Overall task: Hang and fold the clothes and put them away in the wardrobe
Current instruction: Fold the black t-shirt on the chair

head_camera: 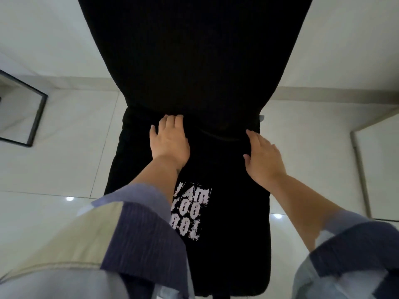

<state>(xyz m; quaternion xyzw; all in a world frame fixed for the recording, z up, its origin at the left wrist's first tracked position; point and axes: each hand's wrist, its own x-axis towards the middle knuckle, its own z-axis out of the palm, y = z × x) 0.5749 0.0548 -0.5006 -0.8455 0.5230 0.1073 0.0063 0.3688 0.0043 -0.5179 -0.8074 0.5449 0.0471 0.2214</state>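
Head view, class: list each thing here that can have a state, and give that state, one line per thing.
Black T-shirt: spread flat on the chair seat, white print facing up, not yet folded.
Left hand: open, fingers flat on the shirt near its collar.
Right hand: open, pressing the shirt's right shoulder area.
Chair: upright, seat covered by the shirt.
Framed mirror: leaning at the left, on the tiled floor.
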